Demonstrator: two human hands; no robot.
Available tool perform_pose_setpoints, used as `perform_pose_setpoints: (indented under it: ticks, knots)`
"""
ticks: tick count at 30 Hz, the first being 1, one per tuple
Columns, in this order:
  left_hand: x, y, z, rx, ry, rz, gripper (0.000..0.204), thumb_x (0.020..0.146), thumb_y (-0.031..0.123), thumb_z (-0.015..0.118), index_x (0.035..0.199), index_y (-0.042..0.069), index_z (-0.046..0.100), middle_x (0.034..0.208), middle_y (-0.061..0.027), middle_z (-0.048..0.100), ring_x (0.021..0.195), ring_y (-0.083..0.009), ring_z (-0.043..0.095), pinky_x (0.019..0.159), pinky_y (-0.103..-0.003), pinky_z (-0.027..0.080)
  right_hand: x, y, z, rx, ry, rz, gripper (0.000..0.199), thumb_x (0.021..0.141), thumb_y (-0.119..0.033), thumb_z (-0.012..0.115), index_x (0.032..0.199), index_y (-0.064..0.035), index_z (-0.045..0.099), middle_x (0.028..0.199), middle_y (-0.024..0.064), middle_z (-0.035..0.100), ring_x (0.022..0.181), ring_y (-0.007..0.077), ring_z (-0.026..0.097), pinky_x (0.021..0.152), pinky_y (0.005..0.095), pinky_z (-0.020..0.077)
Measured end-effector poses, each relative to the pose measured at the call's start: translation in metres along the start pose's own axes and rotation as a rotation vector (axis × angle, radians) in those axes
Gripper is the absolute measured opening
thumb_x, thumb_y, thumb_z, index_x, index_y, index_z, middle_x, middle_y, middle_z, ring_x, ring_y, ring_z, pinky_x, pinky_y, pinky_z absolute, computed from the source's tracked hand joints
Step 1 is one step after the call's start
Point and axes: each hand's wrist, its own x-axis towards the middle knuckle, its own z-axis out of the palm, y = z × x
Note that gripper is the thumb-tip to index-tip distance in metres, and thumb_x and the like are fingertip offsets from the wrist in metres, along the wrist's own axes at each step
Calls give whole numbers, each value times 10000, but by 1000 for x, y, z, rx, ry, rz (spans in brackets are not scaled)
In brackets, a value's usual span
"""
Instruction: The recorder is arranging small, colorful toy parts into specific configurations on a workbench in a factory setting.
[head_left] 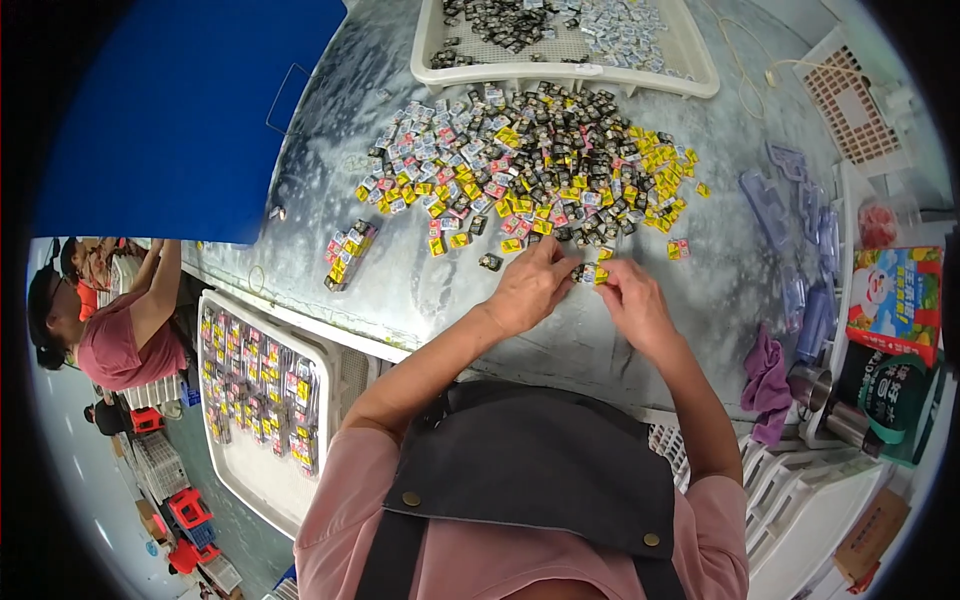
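Observation:
In the middle of the table, my left hand [532, 288] and my right hand [634, 300] come together with bent fingers. Between their fingertips is a short row of small rectangular pieces [588, 273], black, pale and yellow, gripped from both sides. Just beyond my hands spreads a large loose heap of similar small pieces [545, 165] in black, yellow, white and pink. One dark piece [490, 262] lies apart to the left of my left hand. Farther left rests a filled clear pack [350, 255] of such pieces.
A white tray [565, 73] with more pieces stands at the back. Filled packs lie in a white tray [265, 490] at lower left. Clear plastic cases [765, 210], a purple cloth [766, 385] and a metal cup [810, 385] are at right. Another person [130, 335] works at far left.

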Motion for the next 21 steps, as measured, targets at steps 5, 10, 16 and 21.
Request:
perform_pose_setpoints:
  ticks: [5,10,16,21]
  knots:
    - [-9,-3,-5,-89,62,-8,361,858,85,717,1202,9,639,1042,-152,581,897,-327,621,784,-408,527,19,-5,-14,-133,-24,1,197,912,-117,665,1100,-62,683,913,154,597,781,366,625,698,449,495]
    - [-15,-10,-21,-28,97,-178,316,879,84,698,1171,-21,638,1067,-198,599,895,-376,633,783,-425,530,35,13,-20,-226,19,-7,171,896,-106,678,1062,-69,697,884,147,595,764,351,627,682,434,497]
    - [-16,-17,-18,14,133,-150,285,885,92,697,1143,-21,655,1051,-185,605,898,-364,636,785,-418,533,38,33,-31,-157,110,32,152,861,-21,691,1012,-36,701,878,131,611,686,310,626,664,404,497]
    - [-12,-8,-11,-31,96,-141,314,884,104,711,1161,-30,651,1056,-179,595,900,-344,636,786,-416,533,21,18,-11,-145,70,-39,139,876,-36,683,1014,-39,693,889,141,602,768,340,633,678,424,499]
